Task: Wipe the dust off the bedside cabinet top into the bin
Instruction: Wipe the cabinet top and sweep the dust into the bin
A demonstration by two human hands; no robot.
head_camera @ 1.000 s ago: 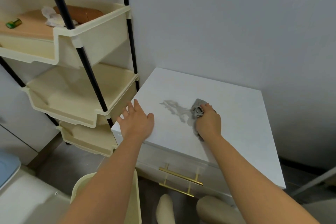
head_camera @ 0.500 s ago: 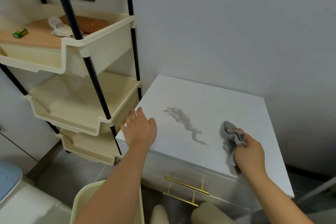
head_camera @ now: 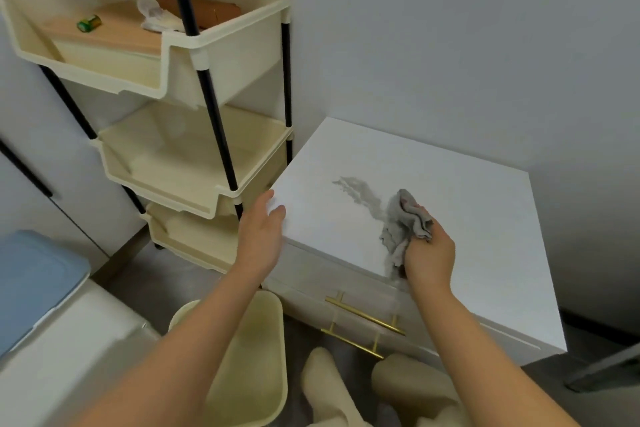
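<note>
Nearest, a smooth cream plastic bin [head_camera: 256, 371] stands on the floor below the left forearm. The left hand [head_camera: 260, 236], fingers extended and empty, rests at the cabinet's front-left corner. The right hand [head_camera: 427, 256] clenches a crumpled grey cloth [head_camera: 403, 222], now back beside the grey dust streak [head_camera: 360, 194] after swinging right. The flat white cabinet top [head_camera: 467, 218] is matte; a tiered cream rack [head_camera: 194, 163] stands left.

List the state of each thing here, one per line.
Cabinet top: grey dust streak left.
Dust: smeared, unwiped.
Cloth: bunched in right hand.
Left hand: open, on cabinet's left edge.
Drawer: shut.
Bin: open, below cabinet's corner.
</note>
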